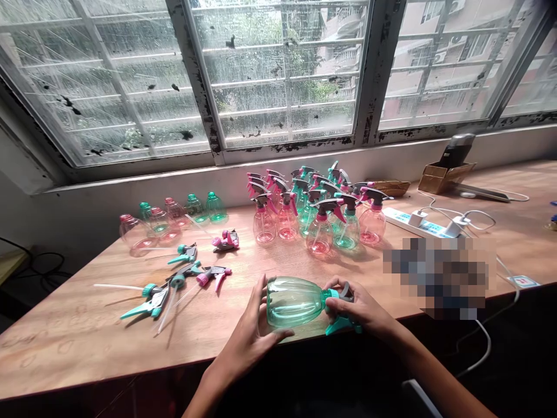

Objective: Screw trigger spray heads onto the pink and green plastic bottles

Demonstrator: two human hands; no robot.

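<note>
A green spray bottle [296, 302] lies sideways in the air above the table's front edge, its base to the left. My left hand [250, 331] cups the base, with the fingers behind it and the thumb along the lower side. At the other end my right hand [354, 305] has its fingers wrapped around the teal collar and the grey-and-teal spray head [343, 326], covering part of it. To the left, several loose spray heads with white tubes lie on the wood, among them a teal one [150, 301] and a pink one [214, 276].
Open pink bottles [130, 232] and green bottles [216, 208] stand at the back left. Several bottles with spray heads [321, 232] crowd the back middle. A power strip [395, 218] with cables, a cardboard box [444, 176] and a blurred patch [439, 278] are on the right.
</note>
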